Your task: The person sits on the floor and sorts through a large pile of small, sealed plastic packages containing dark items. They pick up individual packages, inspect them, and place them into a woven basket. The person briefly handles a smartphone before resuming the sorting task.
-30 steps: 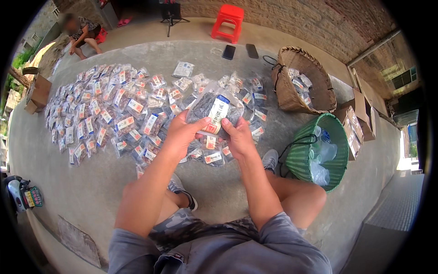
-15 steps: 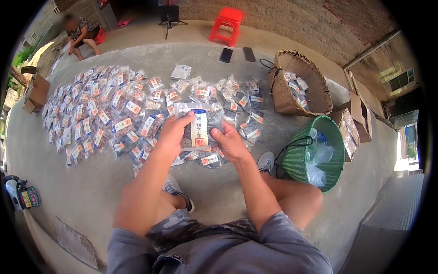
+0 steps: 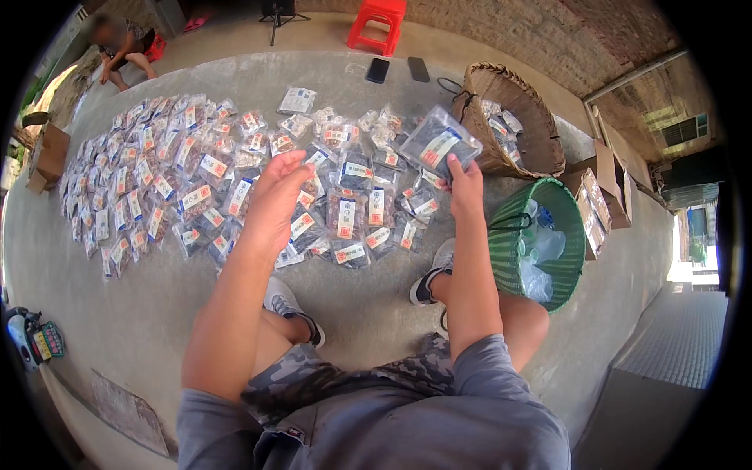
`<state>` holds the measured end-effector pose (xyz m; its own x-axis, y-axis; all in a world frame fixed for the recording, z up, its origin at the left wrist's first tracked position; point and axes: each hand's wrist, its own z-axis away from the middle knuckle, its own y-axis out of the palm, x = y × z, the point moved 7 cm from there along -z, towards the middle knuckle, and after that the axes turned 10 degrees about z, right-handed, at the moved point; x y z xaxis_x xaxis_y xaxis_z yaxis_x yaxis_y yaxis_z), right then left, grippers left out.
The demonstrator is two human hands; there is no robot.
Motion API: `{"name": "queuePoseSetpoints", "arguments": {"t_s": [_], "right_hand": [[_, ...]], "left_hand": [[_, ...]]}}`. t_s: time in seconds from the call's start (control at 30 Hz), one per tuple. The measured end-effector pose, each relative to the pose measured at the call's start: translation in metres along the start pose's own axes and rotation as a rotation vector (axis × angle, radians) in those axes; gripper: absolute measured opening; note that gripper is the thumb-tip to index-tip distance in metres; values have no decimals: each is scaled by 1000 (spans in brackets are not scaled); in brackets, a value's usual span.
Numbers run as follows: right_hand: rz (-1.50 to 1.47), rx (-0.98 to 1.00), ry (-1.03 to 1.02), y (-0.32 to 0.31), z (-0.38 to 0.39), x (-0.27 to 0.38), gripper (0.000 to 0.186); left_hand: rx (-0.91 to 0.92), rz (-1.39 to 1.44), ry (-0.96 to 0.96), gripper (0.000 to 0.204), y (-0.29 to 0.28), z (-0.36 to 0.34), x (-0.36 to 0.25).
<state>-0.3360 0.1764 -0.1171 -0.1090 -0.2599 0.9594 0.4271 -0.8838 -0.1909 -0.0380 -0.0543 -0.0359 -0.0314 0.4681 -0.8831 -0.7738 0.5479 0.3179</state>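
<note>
My right grip (image 3: 466, 182) pinched a clear labelled pouch (image 3: 423, 135) by its near edge, tilted and raised beside the brown woven basket (image 3: 543, 145). My left grip (image 3: 274, 196), empty, hung loosely parted over similar pouches (image 3: 345, 218) on the concrete floor (image 3: 376, 313). Sound handling, in my judgement, required a firm edge pinch, clear of the label.

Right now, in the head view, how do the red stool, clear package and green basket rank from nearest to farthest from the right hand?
1. Clear package: held in the right hand.
2. Green basket: to its lower right.
3. Red stool: ahead, at the top edge.
</note>
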Motion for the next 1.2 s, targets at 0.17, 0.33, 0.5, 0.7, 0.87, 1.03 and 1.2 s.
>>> {"name": "queuePoseSetpoints", "arguments": {"t_s": [0.17, 0.33, 0.5, 0.7, 0.87, 1.03, 1.2], "right_hand": [[-282, 74, -283, 5, 15, 94, 23], [86, 401, 119, 86, 4, -62, 30], [149, 463, 586, 116, 53, -279, 34], [84, 346, 544, 195, 101, -301, 74], [166, 405, 601, 220, 98, -298, 38], [265, 265, 573, 218, 88, -279, 23], [382, -105, 331, 137, 47, -297, 18]], "left_hand": [[42, 12, 5, 39, 9, 6, -8], [4, 54, 26, 32, 5, 5, -10], [-21, 119, 4, 29, 4, 0, -8], [-75, 124, 8, 27, -19, 5, -11], [-36, 186, -12, 26, 0, 8, -12], [-10, 148, -13, 24, -2, 4, -6], [22, 121, -18, 22, 3, 0, -7]]}}
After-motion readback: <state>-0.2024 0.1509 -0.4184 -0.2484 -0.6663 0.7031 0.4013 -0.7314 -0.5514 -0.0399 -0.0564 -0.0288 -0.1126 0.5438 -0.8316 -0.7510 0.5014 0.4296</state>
